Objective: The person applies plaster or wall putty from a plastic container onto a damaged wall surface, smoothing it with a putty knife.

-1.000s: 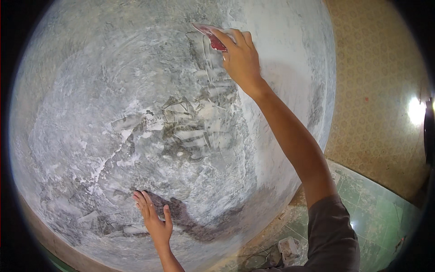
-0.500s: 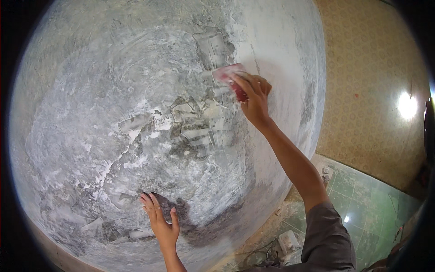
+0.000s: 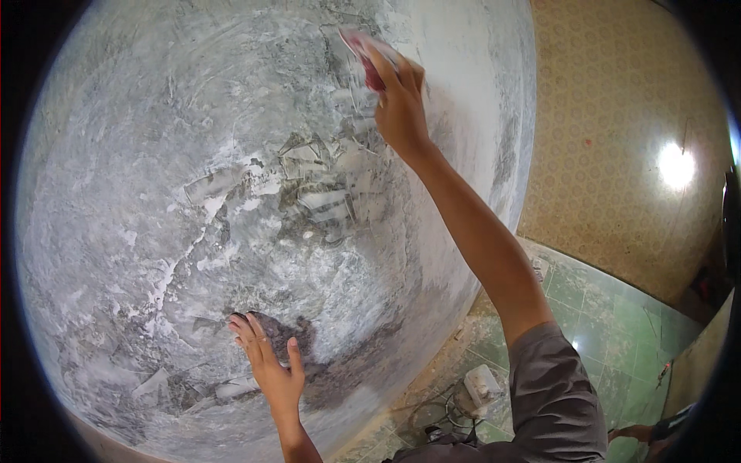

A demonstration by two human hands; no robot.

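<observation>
A wide grey-and-white plastered wall (image 3: 139, 201) fills most of the view, with rough patches, flaked spots and a pale crack. My right hand (image 3: 403, 112), arm stretched far up, grips a piece of red sandpaper (image 3: 373, 71) dusted white. The sandpaper lies against the wall near the border between grey plaster and a smoother white strip (image 3: 455, 85); its underside is hidden. Lower down, my left hand (image 3: 276, 376) rests on the wall with fingers spread and nothing in it, beside a dark patch.
Dusty green floor tiles (image 3: 602, 309) lie at the lower right. A white box-like object (image 3: 482, 386) sits there beside a loop of dark cable (image 3: 421, 417). A tan patterned surface (image 3: 610, 100) with a bright light spot is at right. Another person's arm (image 3: 637, 434) shows at the lower right.
My right hand has moved up and left along the wall with the sandpaper. My left hand stays on its patch of wall; the view has shifted slightly.
</observation>
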